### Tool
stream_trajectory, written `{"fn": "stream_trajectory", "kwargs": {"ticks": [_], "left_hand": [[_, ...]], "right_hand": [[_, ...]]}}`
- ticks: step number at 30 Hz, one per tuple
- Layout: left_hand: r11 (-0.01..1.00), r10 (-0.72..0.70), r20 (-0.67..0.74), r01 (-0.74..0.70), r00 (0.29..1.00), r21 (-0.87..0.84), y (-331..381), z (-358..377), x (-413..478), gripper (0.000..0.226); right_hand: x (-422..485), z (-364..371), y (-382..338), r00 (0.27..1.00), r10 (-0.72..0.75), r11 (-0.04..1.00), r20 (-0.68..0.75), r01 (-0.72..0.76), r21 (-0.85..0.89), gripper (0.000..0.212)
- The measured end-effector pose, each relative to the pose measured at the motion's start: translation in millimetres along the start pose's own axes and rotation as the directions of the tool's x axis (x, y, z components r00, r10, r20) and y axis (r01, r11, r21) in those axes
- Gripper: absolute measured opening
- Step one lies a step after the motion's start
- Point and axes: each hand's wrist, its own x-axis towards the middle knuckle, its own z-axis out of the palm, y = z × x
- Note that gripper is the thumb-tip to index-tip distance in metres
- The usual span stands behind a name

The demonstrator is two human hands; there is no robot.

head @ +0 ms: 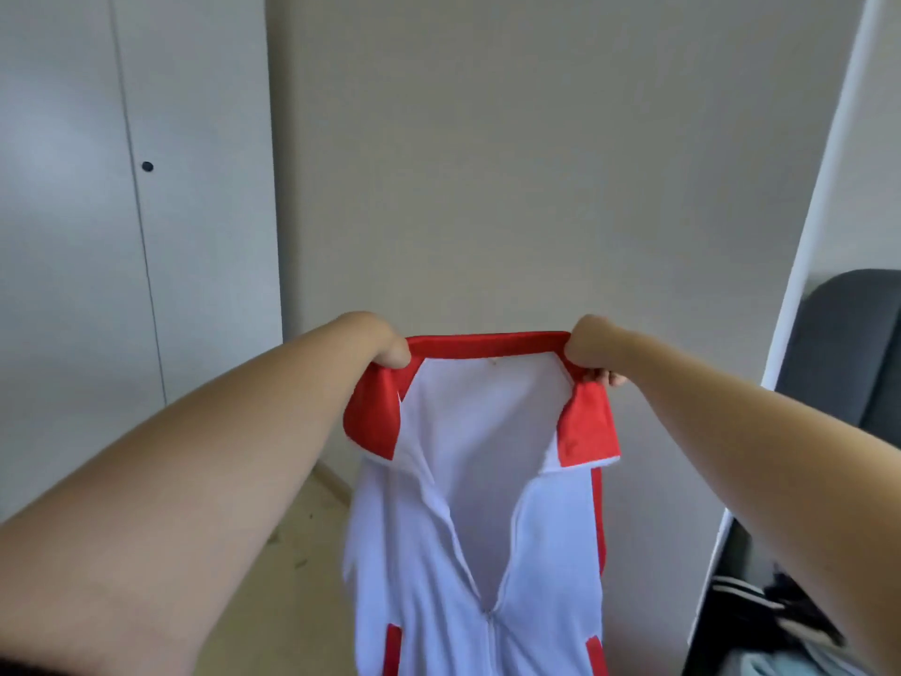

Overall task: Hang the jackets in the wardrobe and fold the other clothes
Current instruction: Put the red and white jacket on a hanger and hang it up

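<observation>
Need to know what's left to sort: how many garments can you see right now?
At least 2. The red-and-white jacket hangs centre frame, held up at the collar by the left hand and right hand. A dark striped garment lies lower right; more may be hidden there.

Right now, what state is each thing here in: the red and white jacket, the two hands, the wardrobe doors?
Red and white zip-up jacket: held up in the air by its red collar, hanging down, zip open at the top and closed lower down.
Left hand: gripping the collar's left end.
Right hand: gripping the collar's right end.
Pale grey wardrobe doors: closed.
Dark grey chair: upright, partly hidden.
</observation>
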Motion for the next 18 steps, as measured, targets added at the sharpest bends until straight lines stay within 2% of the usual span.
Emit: {"fn": "stream_trajectory", "kwargs": {"ticks": [1,3,5,6,9,11,15,16,18], "left_hand": [[0.991,0.019,0.026,-0.015,0.999,-0.136,4.7,6.2,0.9,0.028],[0.903,0.042,0.037,-0.022,0.998,-0.429,14.3,14.8,4.8,0.025],[0.770,0.071,0.093,0.004,0.993,-0.638,24.0,21.0,5.3,0.029],[0.704,0.097,0.110,0.010,0.989,-0.710,29.0,24.0,5.2,0.031],[0.517,0.138,0.091,0.007,0.986,-0.856,42.0,30.8,3.6,0.032],[0.445,0.179,0.074,-0.014,0.981,-0.895,45.9,32.1,5.4,0.026],[0.475,0.331,0.160,-0.017,0.930,-0.880,33.2,31.9,9.5,0.009],[0.506,0.347,0.168,-0.033,0.922,-0.862,28.9,34.4,9.9,0.010],[0.592,0.348,0.116,-0.123,0.930,-0.796,23.4,42.3,11.4,0.012]], "right_hand": [[0.5,-0.3,3.9,0.998,-0.027,0.999,-0.053,0.028,0.022,0.037],[2.3,-2.1,15.2,0.991,-0.030,0.986,-0.133,0.051,0.160,0.035],[-0.5,-2.8,24.1,0.999,0.029,0.950,-0.031,-0.017,0.313,0.034],[-0.4,-2.4,28.1,0.999,0.043,0.931,0.008,-0.043,0.362,0.034],[0.7,-3.2,37.5,0.998,0.062,0.870,0.010,-0.059,0.489,0.033],[3.0,-4.8,43.8,0.998,0.047,0.810,0.048,-0.066,0.583,0.031],[2.9,-8.4,64.2,0.970,-0.072,0.722,0.234,-0.111,0.683,0.016],[1.0,-8.6,69.0,0.960,-0.104,0.725,0.259,-0.104,0.680,0.010],[-0.6,-3.2,77.8,0.963,-0.132,0.771,0.235,-0.049,0.635,0.016]]}}
